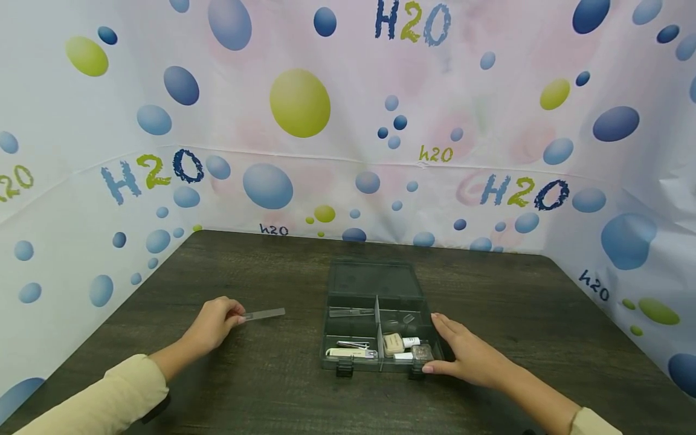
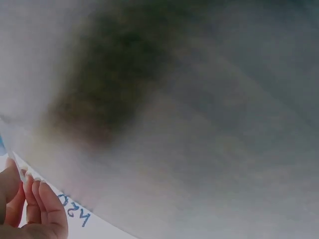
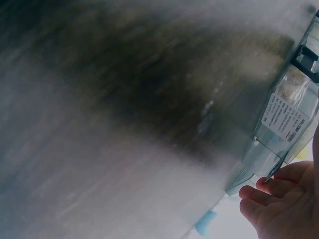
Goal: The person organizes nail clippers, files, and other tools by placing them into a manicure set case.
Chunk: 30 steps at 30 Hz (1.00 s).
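Note:
My left hand [image 1: 217, 323] pinches one end of a flat, thin grey strip that looks like a nail file [image 1: 265, 314], over the table left of the box. In the left wrist view, fingers and thumb meet on its pale edge. A smoky clear plastic box [image 1: 359, 365] lies with its lid [image 1: 375, 278] folded back. My right hand [image 1: 470, 356] rests spread against the box's right side, thumb at the front corner. Inside, the front left compartment holds nail clippers [image 1: 348, 353]; the front right holds a beige nail polish bottle [image 1: 393, 345] and a glittery one [image 1: 421, 353].
The box's back left compartment holds a slim grey tool [image 1: 350, 312], the back right a small clear piece [image 1: 408, 318]. Two dark latches [image 1: 344, 368] hang at the front. A dark wooden table [image 1: 261, 386] ends at a patterned curtain [image 1: 337, 127] on three sides.

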Available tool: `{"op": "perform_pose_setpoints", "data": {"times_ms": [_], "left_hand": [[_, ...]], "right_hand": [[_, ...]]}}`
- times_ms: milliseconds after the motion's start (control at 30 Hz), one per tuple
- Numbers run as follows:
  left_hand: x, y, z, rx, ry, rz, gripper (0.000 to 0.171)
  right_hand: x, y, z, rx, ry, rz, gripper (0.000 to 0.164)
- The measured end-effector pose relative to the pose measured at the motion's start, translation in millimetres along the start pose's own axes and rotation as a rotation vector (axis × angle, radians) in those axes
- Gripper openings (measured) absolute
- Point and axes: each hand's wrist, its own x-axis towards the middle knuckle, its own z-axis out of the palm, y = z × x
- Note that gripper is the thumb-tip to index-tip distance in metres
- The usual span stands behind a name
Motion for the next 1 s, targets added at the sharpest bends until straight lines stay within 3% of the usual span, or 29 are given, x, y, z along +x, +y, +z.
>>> {"op": "perform_pose_setpoints", "data": {"times_ms": [267, 567, 1000], "left_hand": [[4.9, 5.4, -5.2, -0.002, 0.036, 0.030, 0.005], [11.2, 7.1, -0.4, -0.045, 0.139, 0.064, 0.007], [22.6, 22.9, 4.7, -0.133, 0.192, 0.037, 0.009]], "right_hand": [[0, 0, 1, -0.003, 0.008, -0.003, 0.102], [0, 0, 1, -0.003, 0.005, 0.001, 0.103], [0, 0, 0, -0.001, 0.004, 0.009, 0.102]]}}
